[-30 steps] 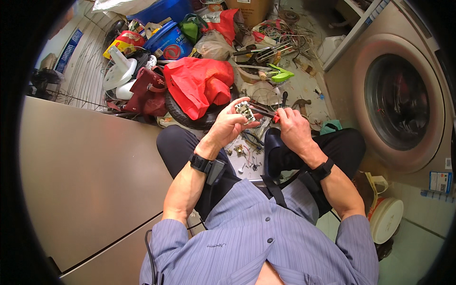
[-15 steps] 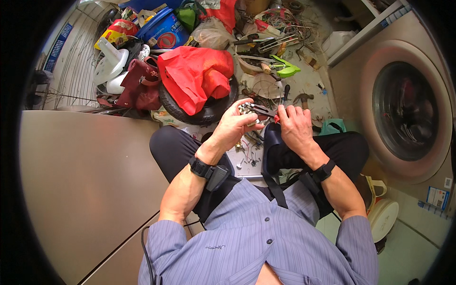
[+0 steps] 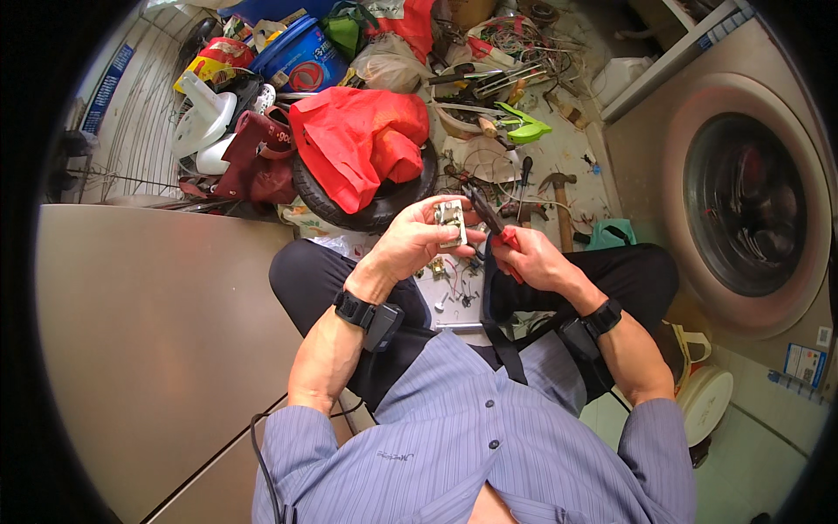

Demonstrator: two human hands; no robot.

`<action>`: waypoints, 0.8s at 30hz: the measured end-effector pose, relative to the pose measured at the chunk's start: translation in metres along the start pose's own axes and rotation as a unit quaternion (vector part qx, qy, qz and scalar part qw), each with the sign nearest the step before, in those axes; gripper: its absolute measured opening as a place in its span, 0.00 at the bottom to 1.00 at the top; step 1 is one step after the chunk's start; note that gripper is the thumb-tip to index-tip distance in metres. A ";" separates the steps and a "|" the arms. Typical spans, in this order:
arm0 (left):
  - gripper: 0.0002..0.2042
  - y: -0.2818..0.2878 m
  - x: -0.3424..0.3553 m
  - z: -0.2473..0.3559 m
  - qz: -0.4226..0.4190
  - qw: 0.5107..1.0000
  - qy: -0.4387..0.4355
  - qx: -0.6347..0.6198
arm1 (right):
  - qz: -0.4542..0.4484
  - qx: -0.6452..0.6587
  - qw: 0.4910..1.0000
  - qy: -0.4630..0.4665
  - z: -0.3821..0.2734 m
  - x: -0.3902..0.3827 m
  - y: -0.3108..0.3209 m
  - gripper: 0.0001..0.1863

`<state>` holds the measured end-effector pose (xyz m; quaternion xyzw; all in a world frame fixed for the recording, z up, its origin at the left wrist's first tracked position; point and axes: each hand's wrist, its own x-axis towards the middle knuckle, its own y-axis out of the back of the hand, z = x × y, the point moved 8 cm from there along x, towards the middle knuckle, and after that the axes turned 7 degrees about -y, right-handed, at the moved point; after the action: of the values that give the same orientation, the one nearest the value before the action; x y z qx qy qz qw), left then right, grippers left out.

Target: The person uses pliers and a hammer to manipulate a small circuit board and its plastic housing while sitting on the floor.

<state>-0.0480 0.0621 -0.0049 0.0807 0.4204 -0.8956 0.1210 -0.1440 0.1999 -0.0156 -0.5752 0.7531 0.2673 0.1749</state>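
Between the fingers and thumb of my left hand is a small, squarish white electrical part with metal pieces on its face. My right hand is closed round the red handles of a pair of pliers. The dark jaws point up and to the left, close beside the part; whether they touch it I cannot tell. Below both hands, between my knees, small screws, wires and metal bits lie on a pale surface.
A hammer and a screwdriver lie beyond my right hand. A red cloth or bag covers part of a black tyre. Tools and wires clutter the far floor. A washing machine stands right, a large smooth panel left.
The pliers have swung away from the electrical part, and their jaws now point upward. My left hand has turned the part's face into view. My right hand has come lower and nearer me.
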 end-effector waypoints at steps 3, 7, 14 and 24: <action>0.25 0.002 0.004 0.001 0.029 0.999 -0.035 -0.015 | 0.110 -0.163 0.974 0.110 -0.010 0.002 0.013 0.07; 0.20 0.014 0.012 0.004 0.058 0.997 -0.052 0.013 | 0.221 -0.267 0.914 0.209 -0.012 -0.002 0.016 0.05; 0.20 0.015 0.014 -0.001 0.053 0.997 -0.050 -0.029 | 0.363 -0.467 0.766 0.251 -0.027 -0.017 0.022 0.12; 0.20 0.008 0.013 -0.006 0.071 0.996 -0.030 0.039 | 0.404 -0.507 0.718 0.252 -0.043 -0.016 0.021 0.12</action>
<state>-0.0580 0.0593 -0.0177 0.0886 0.3750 -0.9022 0.1938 -0.1574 0.1903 0.0321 -0.2651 0.6818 0.4996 -0.4640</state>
